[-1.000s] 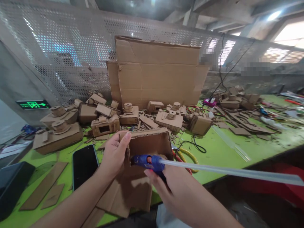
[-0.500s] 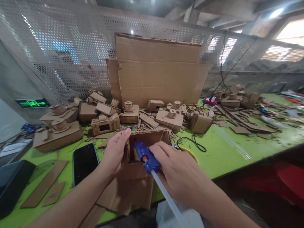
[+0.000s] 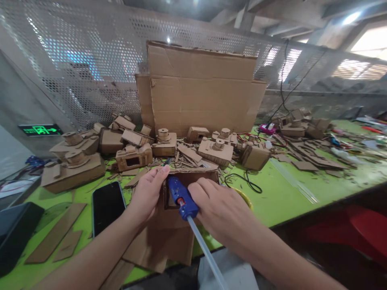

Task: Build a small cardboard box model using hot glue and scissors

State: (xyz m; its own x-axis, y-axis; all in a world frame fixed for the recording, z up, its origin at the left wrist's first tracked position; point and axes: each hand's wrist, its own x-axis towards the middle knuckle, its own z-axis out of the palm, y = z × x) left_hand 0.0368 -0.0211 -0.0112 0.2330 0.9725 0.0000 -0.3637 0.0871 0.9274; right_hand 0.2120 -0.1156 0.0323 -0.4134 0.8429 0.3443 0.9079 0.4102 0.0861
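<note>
Holding a glue gun (image 3: 183,197) inside an unclosed cardboard box (image 3: 190,176)

A green table (image 3: 272,205) filled the work area, littered with cardboard scraps (image 3: 317,160). A big cardboard sheet (image 3: 202,96) stood upright at its back; before it sat several camera-shaped cardboard models (image 3: 216,151), judged finished or nearly so. The box was held near the table's front edge, above loose cardboard pieces (image 3: 163,245). The left hand (image 3: 147,193) gripped its left wall, thumb at the top edge. The right hand (image 3: 219,205) was wrapped around the glue gun, tip aimed at the far left corner; contact with the cardboard could not be confirmed. A clear glue stick (image 3: 207,250) protruded from the gun's rear.

Progress, as judged: the visible walls were joined, while the side toward the person remained to be covered. Glue inside could not be made out.

Markings: a lit green sign (image 3: 40,130) at far left showed a running figure and a right-pointing arrow; its characters were too small to read. No brand was legible on the dark-screened phone (image 3: 108,205) or the glue gun.
</note>
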